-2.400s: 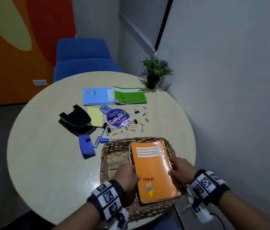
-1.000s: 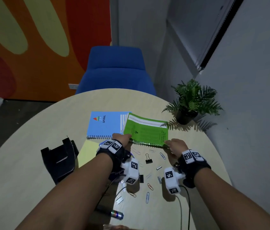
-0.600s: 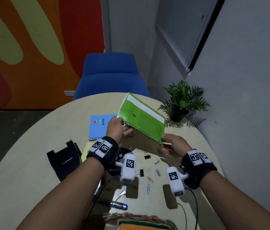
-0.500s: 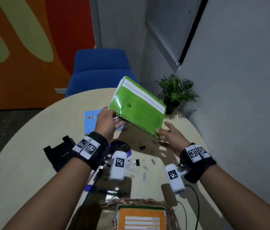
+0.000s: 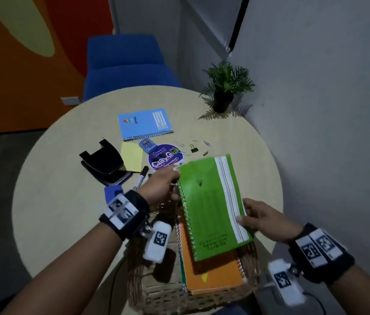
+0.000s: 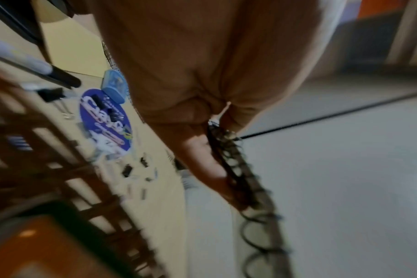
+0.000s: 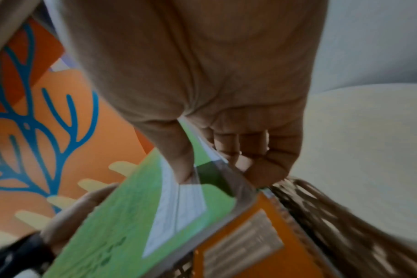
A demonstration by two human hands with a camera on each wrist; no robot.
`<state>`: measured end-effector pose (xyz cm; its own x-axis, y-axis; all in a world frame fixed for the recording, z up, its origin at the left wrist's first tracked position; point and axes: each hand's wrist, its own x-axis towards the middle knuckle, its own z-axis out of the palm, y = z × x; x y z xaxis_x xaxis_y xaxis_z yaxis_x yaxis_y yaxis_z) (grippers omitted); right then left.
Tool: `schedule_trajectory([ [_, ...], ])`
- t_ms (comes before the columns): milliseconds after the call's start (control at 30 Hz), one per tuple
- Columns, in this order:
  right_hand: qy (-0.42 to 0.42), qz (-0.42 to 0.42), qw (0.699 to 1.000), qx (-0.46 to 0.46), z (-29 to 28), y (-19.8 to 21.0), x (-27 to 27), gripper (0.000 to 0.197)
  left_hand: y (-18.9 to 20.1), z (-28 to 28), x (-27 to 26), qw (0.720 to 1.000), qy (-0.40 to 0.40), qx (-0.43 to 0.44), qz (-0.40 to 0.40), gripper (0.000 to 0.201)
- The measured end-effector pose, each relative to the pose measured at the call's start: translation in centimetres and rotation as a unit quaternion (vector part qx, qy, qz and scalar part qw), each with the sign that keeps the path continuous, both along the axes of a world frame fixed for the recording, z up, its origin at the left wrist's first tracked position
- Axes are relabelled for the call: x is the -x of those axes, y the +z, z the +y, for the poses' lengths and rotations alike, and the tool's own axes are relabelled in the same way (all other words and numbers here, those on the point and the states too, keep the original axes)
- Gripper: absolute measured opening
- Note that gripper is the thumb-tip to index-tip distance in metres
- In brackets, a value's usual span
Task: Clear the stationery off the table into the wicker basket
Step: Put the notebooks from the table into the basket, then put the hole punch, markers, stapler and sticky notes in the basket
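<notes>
Head: green notebook [image 5: 211, 205] held nearly flat just above wicker basket [image 5: 156, 294], over orange notebook [image 5: 213, 273] lying inside basket. Left hand [image 5: 159, 187] grips its spiral-side far corner. Right hand [image 5: 263, 219] pinches opposite long edge. Blue notebook [image 5: 144, 122] well beyond basket.

Left wrist: left hand [image 6: 202, 75] fingers curled round notebook's wire spine; basket [image 6: 60, 169] below, blurred.

Right wrist: right hand [image 7: 226, 94] thumb on cover, fingers curled beneath green notebook [image 7: 122, 216], above basket [image 7: 333, 216].

Left hand [image 6: 202, 65] gripping spiral notebook [image 6: 235, 170] (blurred)
</notes>
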<state>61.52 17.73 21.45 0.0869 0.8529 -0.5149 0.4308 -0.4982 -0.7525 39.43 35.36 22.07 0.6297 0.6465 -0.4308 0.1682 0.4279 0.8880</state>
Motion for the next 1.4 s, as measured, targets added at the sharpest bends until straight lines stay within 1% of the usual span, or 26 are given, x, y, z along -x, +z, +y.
schedule_trajectory([
  [67, -0.001, -0.071, 0.997, 0.016, -2.6, -1.5, 1.3, 0.039, -2.8, -1.6, 0.5, 0.99, -0.04, -0.081, 0.108, 0.013],
  [133, -0.002, -0.156, 0.987, 0.035, -4.3, -2.5, 2.9, 0.053, -4.9, -3.1, 0.9, 0.959, -0.122, -0.157, 0.203, 0.033],
  [233, 0.005, -0.237, 0.968, 0.082, -4.9, -3.8, 5.1, 0.075, -5.2, -5.9, 1.0, 0.933, -0.193, -0.214, 0.218, 0.064],
  [333, 0.017, -0.274, 0.959, 0.068, -4.8, -4.5, 6.3, 0.074, -4.7, -7.7, 1.2, 0.911, -0.234, -0.253, 0.224, 0.075],
  [433, 0.051, -0.335, 0.939, 0.06, -4.8, -4.9, 6.8, 0.065, -5.1, -8.7, 1.7, 0.864, -0.322, -0.265, 0.281, 0.063],
  [533, 0.115, -0.397, 0.909, 0.047, -4.8, -5.4, 7.2, 0.066, -5.6, -9.6, 2.1, 0.806, -0.401, -0.296, 0.318, 0.018],
  [567, 0.147, -0.412, 0.898, 0.048, -4.8, -5.6, 7.5, 0.063, -5.6, -9.7, 2.1, 0.793, -0.416, -0.3, 0.329, 0.012],
  [633, 0.199, -0.434, 0.877, 0.051, -4.8, -6.0, 7.9, 0.058, -6.1, -9.7, 2.0, 0.783, -0.427, -0.299, 0.338, 0.021],
  [700, 0.224, -0.448, 0.863, 0.061, -4.7, -6.0, 8.1, 0.056, -5.9, -9.4, 2.3, 0.79, -0.419, -0.302, 0.329, 0.03],
  [733, 0.231, -0.447, 0.862, 0.063, -4.5, -5.8, 8.1, 0.053, -5.7, -9.0, 2.6, 0.804, -0.397, -0.308, 0.316, 0.033],
  [767, 0.236, -0.443, 0.863, 0.064, -4.4, -5.6, 8.1, 0.049, -5.2, -8.6, 2.8, 0.831, -0.354, -0.311, 0.297, 0.037],
  [833, 0.23, -0.427, 0.873, 0.044, -4.1, -4.5, 8.3, 0.036, -4.0, -6.4, 3.8, 0.907, -0.19, -0.287, 0.243, 0.035],
  [867, 0.22, -0.415, 0.882, 0.027, -4.0, -4.1, 8.2, 0.034, -3.4, -4.6, 4.1, 0.944, -0.091, -0.236, 0.213, 0.031],
  [900, 0.207, -0.402, 0.892, 0.014, -4.0, -3.7, 8.0, 0.036, -2.9, -2.4, 4.5, 0.97, 0.015, -0.167, 0.177, 0.026],
  [933, 0.193, -0.397, 0.897, 0.005, -4.0, -3.2, 7.8, 0.042, -2.8, 0.0, 5.0, 0.979, 0.127, -0.086, 0.131, 0.023],
  [967, 0.18, -0.394, 0.901, 0.002, -4.0, -2.8, 7.6, 0.047, -2.8, 2.2, 5.7, 0.969, 0.233, 0.011, 0.081, 0.02],
  [1000, 0.171, -0.39, 0.905, 0.002, -4.0, -2.7, 7.3, 0.051, -2.7, 4.0, 6.4, 0.941, 0.318, 0.11, 0.034, 0.018],
  [1067, 0.156, -0.379, 0.912, 0.006, -4.0, -2.3, 7.0, 0.056, -3.2, 6.8, 7.7, 0.873, 0.409, 0.261, -0.049, 0.023],
  [1100, 0.153, -0.37, 0.916, 0.009, -4.0, -2.3, 6.8, 0.059, -3.2, 7.7, 8.1, 0.852, 0.42, 0.304, -0.076, 0.027],
  [1167, 0.144, -0.342, 0.929, 0.0, -4.3, -2.4, 6.2, 0.072, -3.0, 8.8, 8.1, 0.858, 0.4, 0.314, -0.072, 0.031],
  [1233, 0.149, -0.342, 0.928, 0.003, -4.5, -2.5, 5.5, 0.091, -2.7, 8.9, 7.4, 0.88, 0.388, 0.273, -0.014, 0.03],
  [1267, 0.15, -0.359, 0.921, -0.012, -4.6, -2.6, 5.0, 0.089, -2.9, 8.9, 7.1, 0.891, 0.385, 0.239, 0.019, 0.027],
  [1300, 0.117, -0.344, 0.931, -0.02, -4.6, -2.8, 4.6, 0.075, -3.2, 9.0, 6.8, 0.902, 0.378, 0.202, 0.043, 0.024],
  [1333, 0.102, -0.333, 0.937, -0.026, -4.5, -3.0, 4.7, 0.064, -4.0, 9.2, 6.7, 0.905, 0.383, 0.179, 0.05, 0.027],
  [1367, 0.108, -0.351, 0.929, -0.041, -4.7, -3.4, 4.7, 0.059, -4.8, 9.6, 6.7, 0.903, 0.391, 0.172, 0.055, 0.032],
  [1400, 0.11, -0.362, 0.925, -0.045, -4.8, -4.0, 4.5, 0.059, -5.5, 10.1, 6.6, 0.904, 0.386, 0.153, 0.099, 0.038],
])
